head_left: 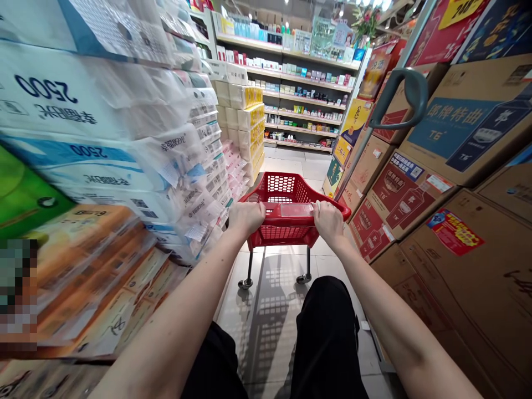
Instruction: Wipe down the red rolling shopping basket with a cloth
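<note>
nearest the lens: two bare forearms point(178, 299), entering at the lower corners, and a knee in black trousers point(328, 327) at lower centre. both run up to a red shopping cart point(282, 236), mid-frame. left hand point(246, 217) clamped on the left end of its red handle bar point(271, 215); right hand point(330, 219) clamped on the right end.

surroundings: cart sits in a narrow aisle. left side, plastic-wrapped paper packs point(50, 94) stacked to the upper edge, print upside down; orange packs point(87, 227) lower, beside a green pack point(29, 188). yellow-and-white packs point(253, 119) stand beyond, left of the cart's front. right side, brown cartons point(469, 116) piled high, close to the cart's right rim. a grey loop handle point(420, 97) on a slanting pole rises in front of them (whether the pole touches the cart, cannot tell). upper centre: white shelving point(291, 52) with small boxes and bottles across the aisle's far end; flowers point(366, 21) above. left edge pixelated.
</note>
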Demonstrator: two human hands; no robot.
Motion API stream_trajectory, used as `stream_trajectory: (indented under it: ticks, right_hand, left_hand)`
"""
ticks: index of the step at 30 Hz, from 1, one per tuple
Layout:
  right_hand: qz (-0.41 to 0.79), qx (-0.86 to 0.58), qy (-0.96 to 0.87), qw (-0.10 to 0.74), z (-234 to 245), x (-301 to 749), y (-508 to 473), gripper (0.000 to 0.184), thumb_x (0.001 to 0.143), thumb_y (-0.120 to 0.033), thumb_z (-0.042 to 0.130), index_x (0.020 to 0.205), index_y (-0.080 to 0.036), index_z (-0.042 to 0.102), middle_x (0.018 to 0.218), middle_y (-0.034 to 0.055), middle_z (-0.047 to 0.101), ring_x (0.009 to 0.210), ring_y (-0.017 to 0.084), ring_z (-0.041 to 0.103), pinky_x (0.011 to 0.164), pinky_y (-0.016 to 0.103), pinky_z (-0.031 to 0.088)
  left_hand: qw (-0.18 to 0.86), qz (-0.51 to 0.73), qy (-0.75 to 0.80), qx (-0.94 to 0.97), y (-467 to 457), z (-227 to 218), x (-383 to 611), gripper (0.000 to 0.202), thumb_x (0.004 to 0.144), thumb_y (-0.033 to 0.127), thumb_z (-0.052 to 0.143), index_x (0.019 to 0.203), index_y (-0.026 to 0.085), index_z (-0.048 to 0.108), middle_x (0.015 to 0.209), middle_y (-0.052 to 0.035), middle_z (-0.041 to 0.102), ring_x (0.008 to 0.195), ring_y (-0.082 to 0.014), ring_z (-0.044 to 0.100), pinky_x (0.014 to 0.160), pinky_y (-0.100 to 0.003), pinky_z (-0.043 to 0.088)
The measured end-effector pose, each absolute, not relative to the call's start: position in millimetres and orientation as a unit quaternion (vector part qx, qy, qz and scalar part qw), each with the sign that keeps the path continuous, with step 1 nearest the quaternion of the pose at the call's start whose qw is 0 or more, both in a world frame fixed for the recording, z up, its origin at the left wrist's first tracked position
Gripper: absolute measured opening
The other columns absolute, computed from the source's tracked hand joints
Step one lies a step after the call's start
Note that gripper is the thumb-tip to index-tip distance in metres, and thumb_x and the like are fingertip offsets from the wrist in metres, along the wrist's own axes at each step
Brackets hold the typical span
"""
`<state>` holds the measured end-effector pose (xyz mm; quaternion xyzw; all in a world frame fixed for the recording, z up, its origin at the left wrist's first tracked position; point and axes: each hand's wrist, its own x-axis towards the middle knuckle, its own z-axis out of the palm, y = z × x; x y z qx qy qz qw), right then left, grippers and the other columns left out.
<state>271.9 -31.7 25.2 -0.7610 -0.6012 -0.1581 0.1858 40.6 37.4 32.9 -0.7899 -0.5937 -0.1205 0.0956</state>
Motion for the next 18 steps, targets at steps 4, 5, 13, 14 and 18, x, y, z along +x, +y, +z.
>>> stream_trajectory:
  ticks: [4, 5, 13, 14, 18]
  right_hand:
    - [-0.182, -0.728, -0.634, 0.186, 22, 278, -38, 0.044, 0.102, -0.039, 0.023, 0.098, -0.015, 0.059, 0.096, 0.0096, 0.068, 0.089, 0.02, 0.063, 0.078, 0.028, 0.036]
    - [-0.177, -0.719, -0.649, 0.174, 24, 285, -39, 0.044, 0.101, -0.039, 0.023, 0.097, -0.016, 0.06, 0.094, 0.0084, 0.069, 0.087, 0.02, 0.063, 0.078, 0.028, 0.036]
    - [-0.136, -0.687, -0.706, 0.109, 37, 342, -30, 0.043, 0.098, -0.038, 0.032, 0.077, -0.019, 0.064, 0.083, 0.0043, 0.072, 0.082, 0.017, 0.064, 0.083, 0.027, 0.035]
    - [-0.137, -0.679, -0.712, 0.114, 36, 346, -28, 0.043, 0.098, -0.037, 0.031, 0.077, -0.019, 0.064, 0.082, 0.0041, 0.072, 0.082, 0.017, 0.064, 0.085, 0.027, 0.034]
    - [-0.175, -0.703, -0.675, 0.14, 23, 341, -27, 0.042, 0.099, -0.035, 0.029, 0.088, -0.016, 0.064, 0.086, 0.0086, 0.071, 0.082, 0.018, 0.063, 0.085, 0.029, 0.035]
  left_hand:
    - [0.094, -0.12, -0.597, -0.788, 37, 33, 37, 0.067, 0.093, 0.039, 0.015, 0.093, 0.011, 0.075, 0.092, -0.0175, 0.072, 0.092, -0.0307, 0.067, 0.077, -0.039, 0.046]
    - [0.094, -0.119, -0.598, -0.787, 37, 32, 35, 0.067, 0.093, 0.039, 0.015, 0.093, 0.01, 0.075, 0.092, -0.0177, 0.072, 0.093, -0.031, 0.067, 0.077, -0.039, 0.047]
    - [0.102, -0.119, -0.592, -0.79, 37, 32, 25, 0.067, 0.092, 0.041, 0.015, 0.09, 0.012, 0.075, 0.09, -0.0166, 0.073, 0.089, -0.0322, 0.067, 0.073, -0.04, 0.047]
    - [0.103, -0.119, -0.593, -0.79, 36, 32, 26, 0.067, 0.092, 0.041, 0.015, 0.09, 0.012, 0.075, 0.089, -0.0166, 0.073, 0.088, -0.0324, 0.067, 0.073, -0.04, 0.047]
    - [0.104, -0.122, -0.602, -0.782, 33, 33, 31, 0.067, 0.092, 0.04, 0.015, 0.09, 0.011, 0.076, 0.088, -0.0166, 0.073, 0.087, -0.0315, 0.068, 0.072, -0.038, 0.047]
